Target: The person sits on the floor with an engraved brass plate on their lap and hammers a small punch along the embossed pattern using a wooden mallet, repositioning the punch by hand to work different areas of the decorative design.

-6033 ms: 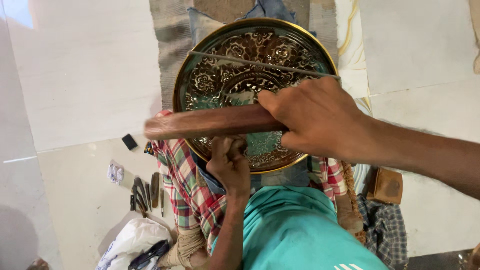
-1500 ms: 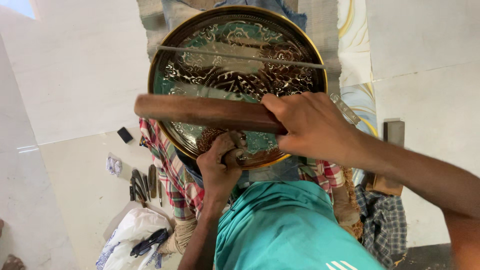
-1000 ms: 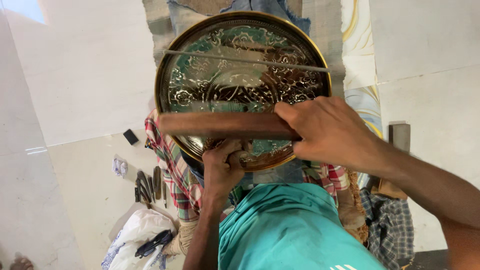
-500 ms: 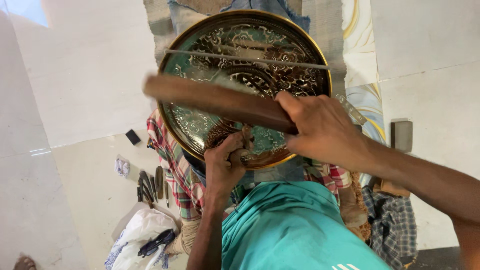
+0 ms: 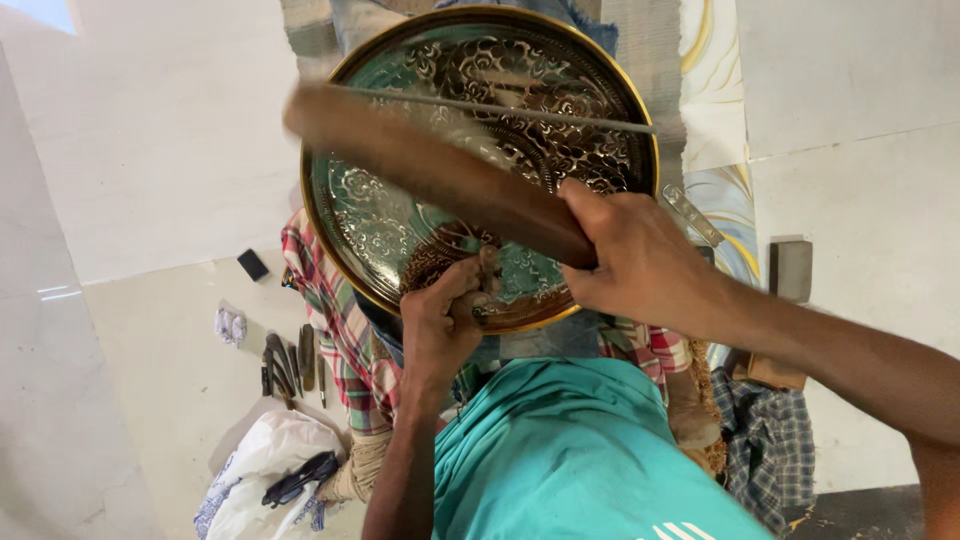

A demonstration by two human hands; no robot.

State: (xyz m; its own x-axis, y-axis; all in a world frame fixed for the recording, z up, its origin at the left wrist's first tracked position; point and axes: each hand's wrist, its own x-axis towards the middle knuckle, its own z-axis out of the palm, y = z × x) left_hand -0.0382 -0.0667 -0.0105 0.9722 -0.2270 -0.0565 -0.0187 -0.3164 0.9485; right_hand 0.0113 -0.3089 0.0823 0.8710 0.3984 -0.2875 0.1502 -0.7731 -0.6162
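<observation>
A large round brass plate (image 5: pixel 560 70) with engraved floral patterns rests tilted on my lap. My right hand (image 5: pixel 640 260) grips a long brown wooden mallet (image 5: pixel 430 165), raised and blurred, its far end up to the left over the plate. My left hand (image 5: pixel 440 320) is closed around a small metal chisel (image 5: pixel 488 275) whose tip rests on the plate's lower part. A thin metal rod (image 5: pixel 520 108) lies across the upper plate.
Several small metal tools (image 5: pixel 290 360) lie on the pale floor at left, beside a black block (image 5: pixel 252 264) and a white cloth (image 5: pixel 260 475) with dark glasses on it. A grey block (image 5: pixel 792 270) sits at right. Checked fabric covers my legs.
The mallet's far end has swung up and to the left, away from the chisel. My left hand stays on the chisel at the plate's lower part.
</observation>
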